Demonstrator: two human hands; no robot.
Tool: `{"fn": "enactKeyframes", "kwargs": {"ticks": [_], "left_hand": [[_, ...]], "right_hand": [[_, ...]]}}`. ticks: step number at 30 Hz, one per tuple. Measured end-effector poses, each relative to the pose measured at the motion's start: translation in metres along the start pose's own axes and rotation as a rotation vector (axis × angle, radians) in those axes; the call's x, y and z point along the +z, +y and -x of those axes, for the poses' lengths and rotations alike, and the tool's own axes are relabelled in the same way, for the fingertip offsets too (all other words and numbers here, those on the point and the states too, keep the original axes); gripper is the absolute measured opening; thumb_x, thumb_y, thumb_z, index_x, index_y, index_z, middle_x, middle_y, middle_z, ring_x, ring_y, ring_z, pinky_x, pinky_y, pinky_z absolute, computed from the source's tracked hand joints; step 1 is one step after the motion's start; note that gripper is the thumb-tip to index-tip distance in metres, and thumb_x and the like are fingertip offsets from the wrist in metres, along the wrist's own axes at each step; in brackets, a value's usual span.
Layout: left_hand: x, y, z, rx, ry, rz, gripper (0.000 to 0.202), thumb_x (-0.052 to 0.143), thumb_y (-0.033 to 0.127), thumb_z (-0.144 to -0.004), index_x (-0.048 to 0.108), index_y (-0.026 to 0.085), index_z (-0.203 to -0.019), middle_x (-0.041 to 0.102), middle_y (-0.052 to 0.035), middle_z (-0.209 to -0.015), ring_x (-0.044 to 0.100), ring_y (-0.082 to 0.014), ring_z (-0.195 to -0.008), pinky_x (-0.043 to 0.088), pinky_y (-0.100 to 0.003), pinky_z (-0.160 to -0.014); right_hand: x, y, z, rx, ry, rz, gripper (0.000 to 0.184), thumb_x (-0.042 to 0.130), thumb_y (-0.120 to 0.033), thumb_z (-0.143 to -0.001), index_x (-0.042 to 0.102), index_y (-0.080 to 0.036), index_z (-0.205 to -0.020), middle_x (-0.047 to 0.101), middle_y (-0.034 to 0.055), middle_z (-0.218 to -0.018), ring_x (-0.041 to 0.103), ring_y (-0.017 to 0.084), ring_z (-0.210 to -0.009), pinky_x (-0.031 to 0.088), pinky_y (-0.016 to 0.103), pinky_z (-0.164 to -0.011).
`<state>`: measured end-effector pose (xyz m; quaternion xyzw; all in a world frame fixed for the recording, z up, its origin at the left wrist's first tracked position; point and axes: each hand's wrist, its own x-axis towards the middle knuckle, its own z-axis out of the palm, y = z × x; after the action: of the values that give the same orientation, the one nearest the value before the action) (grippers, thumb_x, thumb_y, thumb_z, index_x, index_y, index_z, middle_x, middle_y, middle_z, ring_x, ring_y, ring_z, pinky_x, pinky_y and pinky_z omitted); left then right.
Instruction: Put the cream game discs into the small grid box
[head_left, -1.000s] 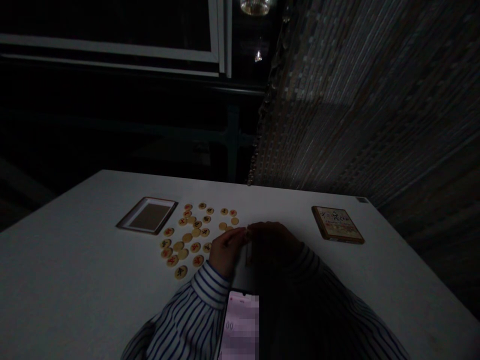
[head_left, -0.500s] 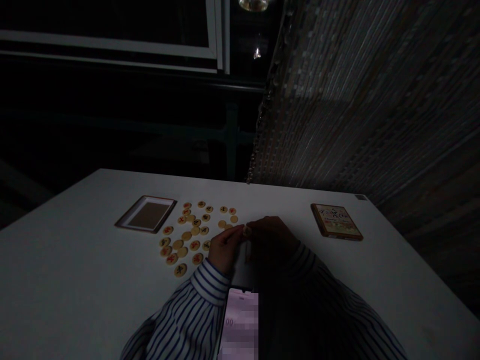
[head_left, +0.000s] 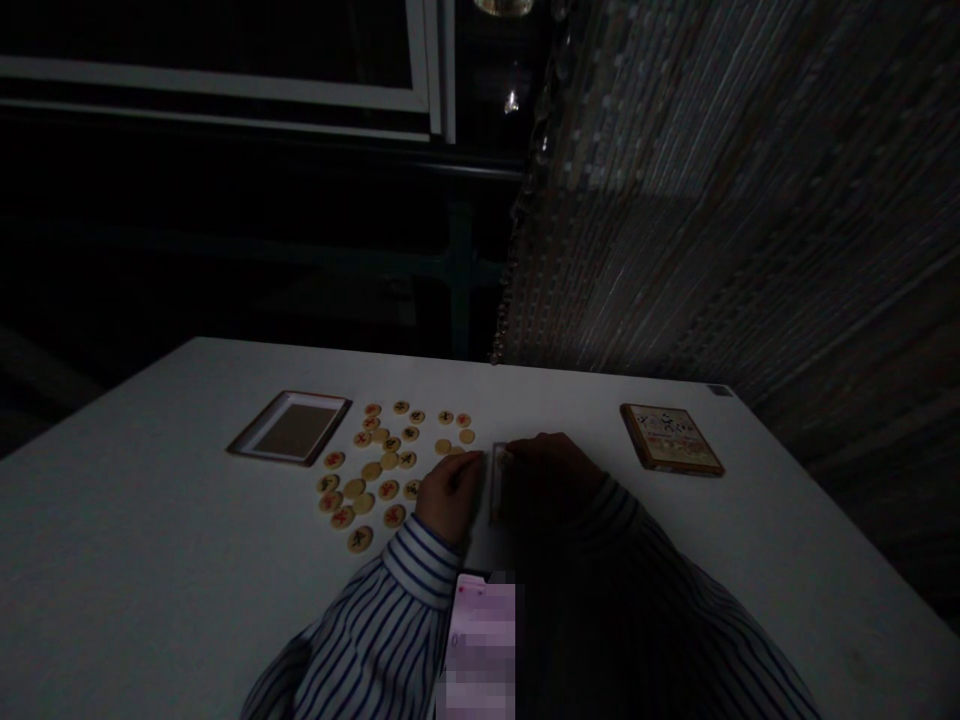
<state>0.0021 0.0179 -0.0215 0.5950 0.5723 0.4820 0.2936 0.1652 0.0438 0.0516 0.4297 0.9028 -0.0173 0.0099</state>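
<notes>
The white tabletop [head_left: 150, 540] spreads wide: bare surface reaches from the scattered pieces to the left edge, and another broad stretch lies between the right sleeve and the right edge. A bead curtain [head_left: 645, 220] hangs past the right part of the far edge. Toward the far left corner lies an open tray [head_left: 296, 432], brown inside with white inner walls; toward the far right corner, a flat box [head_left: 675, 440] with a lettered, printed top. Between the forearms, at the near side, lies a lit phone [head_left: 480, 640]. The right hand [head_left: 556, 475], deep in shadow, has its fingertips at a pale disc [head_left: 504, 458]; whether they pinch it I cannot tell. The left hand [head_left: 450, 500] is just beside, loosely curled, its grip hidden. A shallow container [head_left: 495, 490] shows as a strip between them. Left of the hands, toward the far edge, lie Chinese chess pieces [head_left: 388, 461]: round, pale yellow, some marked red, some black, several with blank faces up.
</notes>
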Motion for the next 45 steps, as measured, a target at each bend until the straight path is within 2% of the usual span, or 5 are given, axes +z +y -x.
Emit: {"fn": "enactKeyframes", "kwargs": {"ticks": [5,9,21,26,45], "left_hand": [[0.001,-0.003,0.003,0.152,-0.074,-0.173,0.022,0.047,0.021,-0.075,0.064,0.017,-0.089,0.065,-0.0063,-0.087,0.06,-0.0156,-0.082,0.049,-0.03,-0.075],[-0.001,0.002,0.004,0.2,-0.11,-0.252,0.023,0.047,0.015,-0.073,0.064,0.016,-0.089,0.065,-0.0068,-0.087,0.06,-0.0157,-0.083,0.048,-0.03,-0.076],[-0.001,0.003,0.006,0.213,-0.202,-0.338,0.025,0.046,0.012,-0.071,0.063,0.014,-0.09,0.066,-0.0083,-0.087,0.061,-0.0171,-0.082,0.049,-0.03,-0.076],[0.0,0.003,0.006,0.234,-0.23,-0.376,0.027,0.046,0.009,-0.07,0.063,0.013,-0.09,0.066,-0.0086,-0.087,0.061,-0.0176,-0.083,0.049,-0.031,-0.076],[0.001,0.001,0.007,0.233,-0.237,-0.378,0.027,0.047,0.011,-0.07,0.064,0.016,-0.09,0.067,-0.0071,-0.087,0.061,-0.0173,-0.082,0.049,-0.03,-0.076]], "right_hand": [[0.003,-0.004,0.001,-0.014,-0.079,0.055,0.029,0.046,-0.042,-0.077,0.06,-0.019,-0.089,0.065,0.0077,-0.087,0.061,0.021,-0.075,0.04,0.026,-0.06],[0.006,-0.008,0.001,0.02,-0.122,0.054,0.033,0.042,-0.045,-0.078,0.062,-0.02,-0.086,0.066,0.0095,-0.086,0.061,0.022,-0.079,0.041,0.027,-0.061],[0.014,-0.012,-0.001,0.06,-0.125,0.071,0.035,0.042,-0.047,-0.076,0.062,-0.02,-0.087,0.066,0.01,-0.082,0.061,0.023,-0.079,0.043,0.032,-0.064],[0.013,-0.011,-0.001,0.071,-0.146,0.055,0.029,0.042,-0.04,-0.078,0.061,-0.02,-0.087,0.066,0.0078,-0.082,0.061,0.021,-0.08,0.043,0.03,-0.065],[0.016,-0.008,-0.002,0.037,-0.187,0.004,0.033,0.045,-0.045,-0.076,0.062,-0.02,-0.091,0.066,0.0086,-0.087,0.06,0.022,-0.083,0.042,0.029,-0.066]]}}
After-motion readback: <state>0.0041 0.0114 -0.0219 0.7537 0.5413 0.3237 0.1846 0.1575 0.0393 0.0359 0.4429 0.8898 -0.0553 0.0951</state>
